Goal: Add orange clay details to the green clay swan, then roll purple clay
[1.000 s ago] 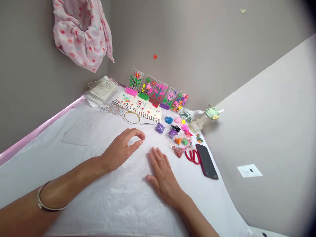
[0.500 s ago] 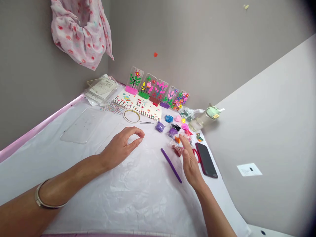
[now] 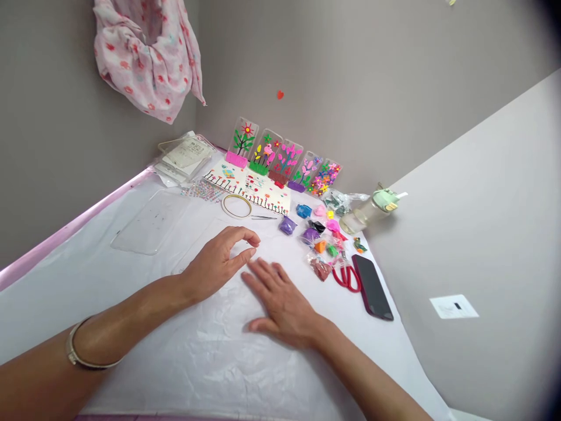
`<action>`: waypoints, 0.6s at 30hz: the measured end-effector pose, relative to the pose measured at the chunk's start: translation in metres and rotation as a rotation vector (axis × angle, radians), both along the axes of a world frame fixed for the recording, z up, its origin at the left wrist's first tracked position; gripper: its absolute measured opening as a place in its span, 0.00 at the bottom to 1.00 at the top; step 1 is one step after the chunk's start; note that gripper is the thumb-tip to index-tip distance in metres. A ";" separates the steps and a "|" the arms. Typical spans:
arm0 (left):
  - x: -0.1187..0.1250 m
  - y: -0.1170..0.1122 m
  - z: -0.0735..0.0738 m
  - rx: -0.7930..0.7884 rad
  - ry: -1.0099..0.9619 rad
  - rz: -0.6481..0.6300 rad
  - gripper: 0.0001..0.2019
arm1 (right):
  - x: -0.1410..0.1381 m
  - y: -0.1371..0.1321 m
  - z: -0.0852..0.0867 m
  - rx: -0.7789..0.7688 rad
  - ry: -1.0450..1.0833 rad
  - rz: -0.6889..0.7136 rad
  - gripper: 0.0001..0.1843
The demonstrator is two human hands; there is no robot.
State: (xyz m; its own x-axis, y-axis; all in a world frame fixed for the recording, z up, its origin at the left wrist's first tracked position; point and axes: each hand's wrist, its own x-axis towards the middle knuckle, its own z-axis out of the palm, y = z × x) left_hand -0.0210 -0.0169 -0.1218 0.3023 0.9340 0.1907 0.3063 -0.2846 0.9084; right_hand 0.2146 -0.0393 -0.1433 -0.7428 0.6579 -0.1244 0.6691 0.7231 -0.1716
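Note:
My left hand rests on the white table cover with thumb and forefinger curved towards each other, tips slightly apart; I see nothing held between them. Beneath and beside it, faint outlines of a clear sheet or case show. My right hand lies palm down, fingers spread, close to the left fingertips. The purple stick seen earlier is out of sight, and whatever is under the right palm is hidden. Beyond the hands lie a gold bangle, tweezers and a purple clay packet.
Several clay packets, red-handled scissors, a phone and a bottle stand or lie along the right. Decorated phone cases lean at the back behind a drawn-on paper. A clear case lies left.
My right hand has moved left from beside the clay packets and scissors to lie flat near my left hand. The purple stick is no longer visible. My left hand has barely moved.

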 end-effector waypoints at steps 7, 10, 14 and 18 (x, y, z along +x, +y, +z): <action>0.000 0.000 0.001 -0.009 0.012 0.010 0.08 | 0.017 0.016 0.000 0.102 -0.021 -0.215 0.42; 0.000 0.000 0.001 0.003 -0.002 0.007 0.08 | 0.005 0.004 0.000 0.048 -0.015 -0.048 0.46; 0.001 0.000 0.000 0.009 -0.005 0.010 0.08 | 0.005 0.004 0.000 0.050 -0.012 -0.052 0.44; 0.000 0.001 0.000 -0.003 0.009 0.005 0.08 | 0.020 0.014 -0.003 0.091 0.003 -0.202 0.40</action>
